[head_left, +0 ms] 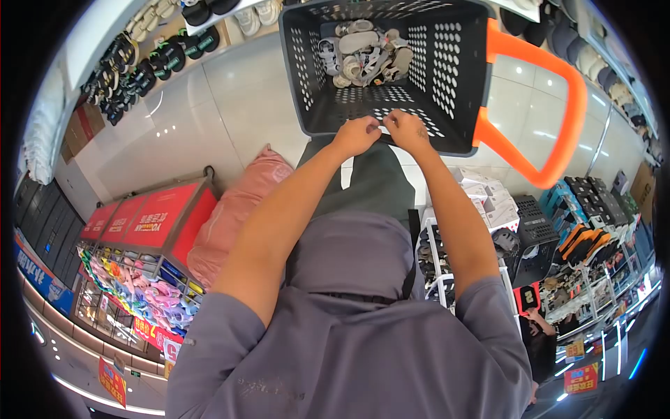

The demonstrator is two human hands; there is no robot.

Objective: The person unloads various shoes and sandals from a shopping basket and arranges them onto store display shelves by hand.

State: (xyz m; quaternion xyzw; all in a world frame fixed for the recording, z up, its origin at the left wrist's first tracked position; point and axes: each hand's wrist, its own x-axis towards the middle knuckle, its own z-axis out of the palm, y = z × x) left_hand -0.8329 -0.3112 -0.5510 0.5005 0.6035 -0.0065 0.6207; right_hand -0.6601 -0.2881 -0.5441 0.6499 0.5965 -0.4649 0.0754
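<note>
A deep black shopping basket [457, 129] with perforated walls and a large orange handle [576, 105] stands in front of me. Several pale shoes [363, 52] lie heaped at its bottom. My left hand [358, 135] is closed on the basket's near rim, fingers curled. Close beside it my right hand [407, 130] is closed on the same rim, its fingertips almost meeting the left ones. Between the fingertips a small whitish patch shows; I cannot tell what it is. The undersides of both grips are hidden.
Shoe racks [167, 59] line the far left, and more shoes [600, 59] are at right. A pink sack [241, 209] and a red bin [157, 220] stand at left. White boxes [488, 202] and another black basket [536, 223] are at right. A person [539, 342] is behind.
</note>
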